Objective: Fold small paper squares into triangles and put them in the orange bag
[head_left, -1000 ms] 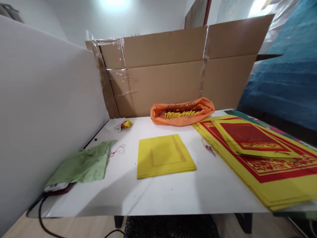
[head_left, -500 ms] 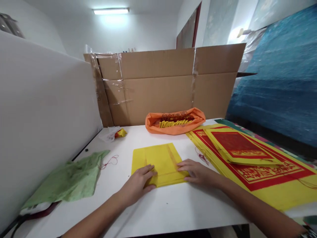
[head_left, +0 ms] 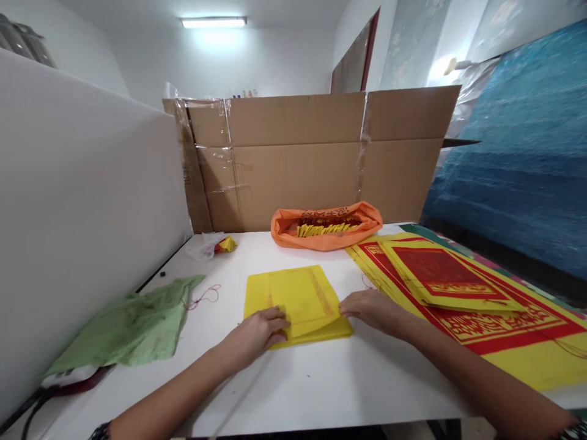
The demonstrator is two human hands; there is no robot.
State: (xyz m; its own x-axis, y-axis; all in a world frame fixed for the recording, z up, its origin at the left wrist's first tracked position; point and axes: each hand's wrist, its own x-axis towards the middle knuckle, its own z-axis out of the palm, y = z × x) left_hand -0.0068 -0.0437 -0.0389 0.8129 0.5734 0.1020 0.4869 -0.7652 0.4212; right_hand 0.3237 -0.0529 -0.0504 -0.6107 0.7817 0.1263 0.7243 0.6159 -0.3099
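A folded yellow sheet point(head_left: 293, 296) lies on the white table, its layers stacked, with faint darker bands showing through. My left hand point(head_left: 259, 333) rests on its lower left part, fingers pressed together on the surface. At the sheet's right side my right hand point(head_left: 373, 310) pinches the corner of the top layer, which is lifted a little off the yellow layers under it. The thumb of my right hand is mostly hidden.
Yellow and red printed sheets point(head_left: 458, 278) are piled at the right. An orange bag point(head_left: 321, 241) with yellow-edged pieces stands behind. At the left lie a green cloth point(head_left: 137, 324), red thread point(head_left: 204, 297) and a plastic bag point(head_left: 202, 246). Cardboard point(head_left: 293, 171) stands upright at the back.
My right hand has gone from lying on the sheet to gripping its top right corner, and that corner has come up. My left hand has barely moved. The view has shifted slightly.
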